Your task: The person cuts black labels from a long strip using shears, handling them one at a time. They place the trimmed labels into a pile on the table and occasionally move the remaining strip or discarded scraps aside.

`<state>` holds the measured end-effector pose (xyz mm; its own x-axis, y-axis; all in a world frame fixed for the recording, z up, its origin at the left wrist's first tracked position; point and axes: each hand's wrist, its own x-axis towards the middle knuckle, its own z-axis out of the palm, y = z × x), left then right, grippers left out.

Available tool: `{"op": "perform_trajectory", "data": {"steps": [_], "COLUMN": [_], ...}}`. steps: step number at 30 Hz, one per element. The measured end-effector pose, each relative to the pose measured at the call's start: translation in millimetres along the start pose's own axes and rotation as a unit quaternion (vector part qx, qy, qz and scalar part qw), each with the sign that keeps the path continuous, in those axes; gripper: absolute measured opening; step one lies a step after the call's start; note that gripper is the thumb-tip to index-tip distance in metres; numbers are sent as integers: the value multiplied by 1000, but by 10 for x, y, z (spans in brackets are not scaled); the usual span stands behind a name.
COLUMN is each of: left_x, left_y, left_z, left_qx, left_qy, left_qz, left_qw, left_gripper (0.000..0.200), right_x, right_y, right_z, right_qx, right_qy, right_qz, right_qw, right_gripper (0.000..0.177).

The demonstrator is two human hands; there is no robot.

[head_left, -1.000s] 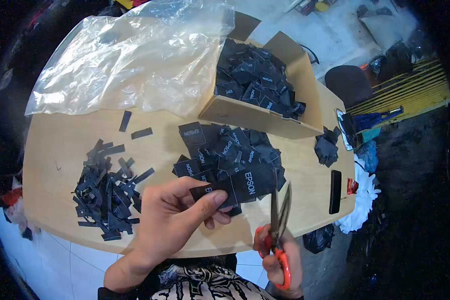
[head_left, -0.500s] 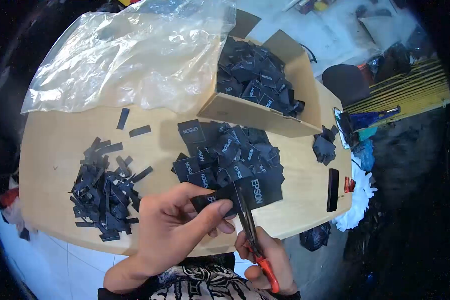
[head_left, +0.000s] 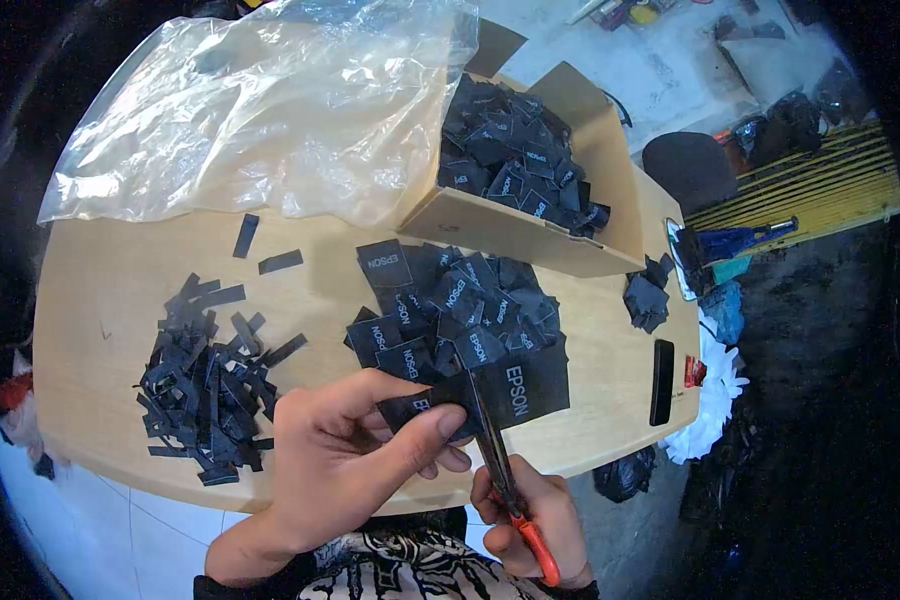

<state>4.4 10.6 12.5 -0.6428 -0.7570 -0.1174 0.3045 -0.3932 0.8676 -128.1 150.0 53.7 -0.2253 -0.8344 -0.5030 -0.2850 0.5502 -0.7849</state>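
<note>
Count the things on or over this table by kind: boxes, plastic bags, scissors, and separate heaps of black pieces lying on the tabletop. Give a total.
Cardboard box: 1
Clear plastic bag: 1
Orange-handled scissors: 1
Heaps of black pieces: 3 (cut strips, EPSON labels, small heap near the right edge)
Total: 6

Black label (head_left: 518, 388), white EPSON print: held flat, its left end pinched in the left hand (head_left: 345, 455), the rest jutting rightward. Orange-handled scissors (head_left: 497, 462) in the right hand (head_left: 530, 520): blades close together, crossing the label just right of the pinch.
</note>
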Motion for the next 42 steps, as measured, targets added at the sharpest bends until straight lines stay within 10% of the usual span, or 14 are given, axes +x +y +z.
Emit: {"op": "perform_trajectory", "data": {"steps": [30, 42], "left_x": [54, 60], "left_y": [-24, -37], "left_z": [6, -16], "left_qx": [4, 5], "left_qy": [5, -1], "left_qz": [-8, -18], "left_qw": [1000, 1000], "left_gripper": [10, 13], "right_x": [25, 66], "right_y": [55, 94], "right_z": [64, 111], "right_qx": [23, -64], "right_qy": [28, 69], "right_qz": [-19, -32], "right_qw": [999, 995], "right_gripper": [9, 39]}}
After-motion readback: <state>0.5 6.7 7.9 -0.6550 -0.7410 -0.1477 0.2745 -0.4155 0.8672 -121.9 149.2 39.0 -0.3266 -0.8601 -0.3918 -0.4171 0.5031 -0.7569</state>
